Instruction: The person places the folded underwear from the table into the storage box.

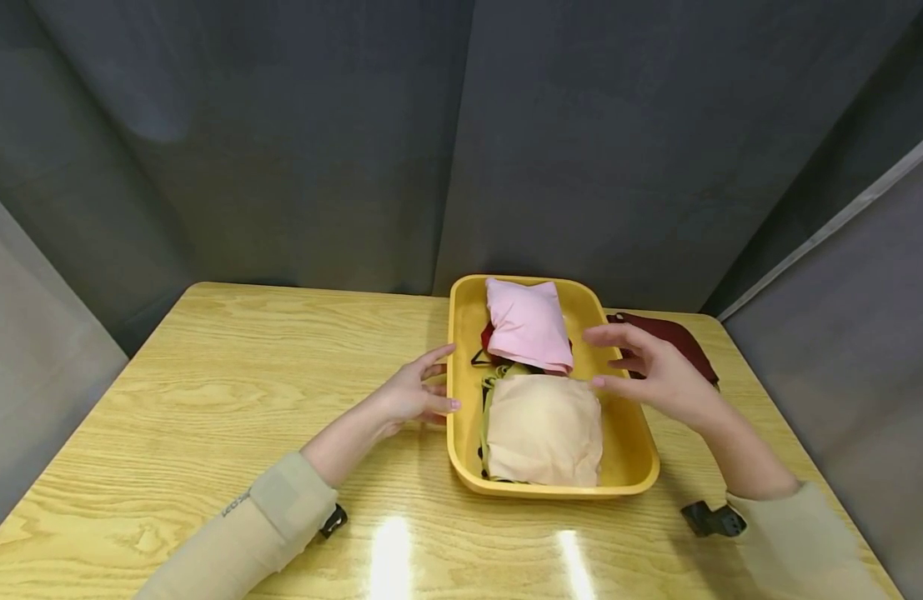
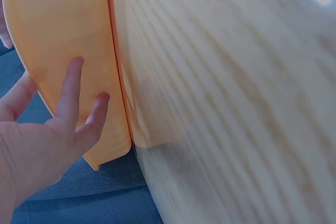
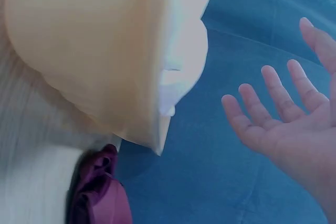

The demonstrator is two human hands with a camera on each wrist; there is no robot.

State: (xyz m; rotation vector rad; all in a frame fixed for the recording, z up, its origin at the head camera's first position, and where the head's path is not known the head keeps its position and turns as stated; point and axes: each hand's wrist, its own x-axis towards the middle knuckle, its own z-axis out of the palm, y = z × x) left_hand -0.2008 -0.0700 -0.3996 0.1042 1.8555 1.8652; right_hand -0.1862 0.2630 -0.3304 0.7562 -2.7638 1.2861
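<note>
A yellow plastic bin (image 1: 469, 492) holds folded cloth. Its front part has a cream cloth (image 1: 545, 429) lying over an olive-green piece with dark trim (image 1: 485, 442). Behind that, a folded pink cloth (image 1: 529, 321) rests on something red (image 1: 487, 336). My left hand (image 1: 416, 392) is at the bin's left wall, fingers spread along its outside and thumb at the rim. In the left wrist view, the fingertips (image 2: 76, 62) lie against the orange-looking wall. My right hand (image 1: 667, 375) hovers above the right rim, fingers apart and loosely bent, holding nothing.
A dark maroon cloth item (image 1: 679, 340) lies on the table right of the bin, partly behind my right hand. The wooden table (image 1: 243, 400) stretches left of the bin. Grey curtains (image 1: 318, 150) hang close behind the table's far edge and along both sides.
</note>
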